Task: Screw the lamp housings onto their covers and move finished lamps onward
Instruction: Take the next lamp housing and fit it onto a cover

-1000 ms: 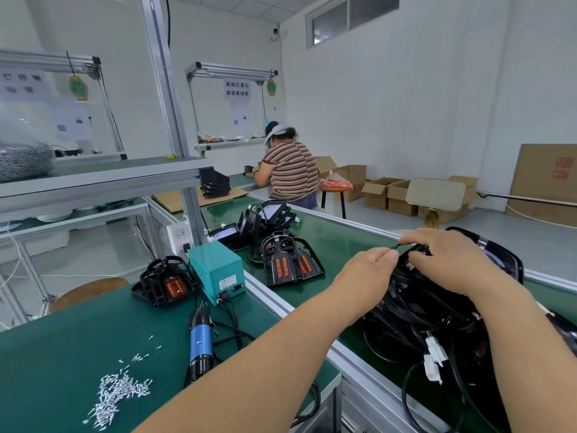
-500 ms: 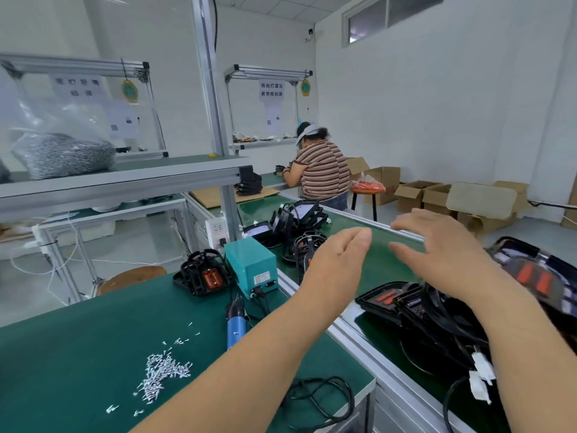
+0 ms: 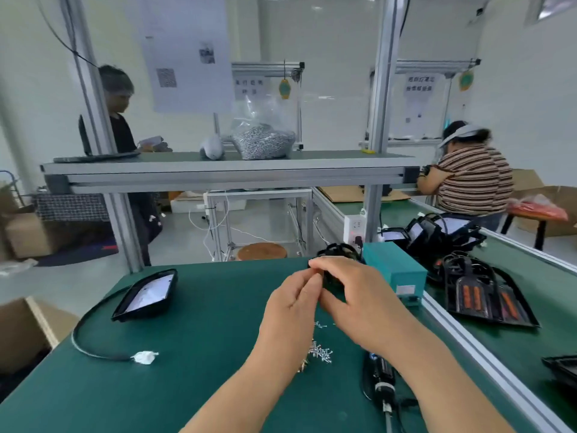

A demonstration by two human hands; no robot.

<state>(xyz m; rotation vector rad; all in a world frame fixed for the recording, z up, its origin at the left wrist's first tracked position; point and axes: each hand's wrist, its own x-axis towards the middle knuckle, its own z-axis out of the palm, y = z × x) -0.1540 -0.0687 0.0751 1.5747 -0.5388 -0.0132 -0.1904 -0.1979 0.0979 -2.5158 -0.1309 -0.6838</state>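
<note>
A black lamp housing lies on the green bench next to the teal box, mostly hidden behind my hands. My right hand reaches over it, its fingers curled on the housing's top edge and its thumb below. My left hand is beside it with fingers extended, the tips touching the housing's left side. At the left of the bench lies a lamp cover with a white lens; its cable ends in a white connector. Loose screws lie under my wrists.
An electric screwdriver lies at the lower right, wired to the teal power box. The conveyor on the right carries lamps. A bag of screws sits on the overhead shelf. Two people work beyond it.
My view has swung left from the conveyor to the bench. Both hands left the lamp pile on the conveyor and came down onto the housing beside the teal box.
</note>
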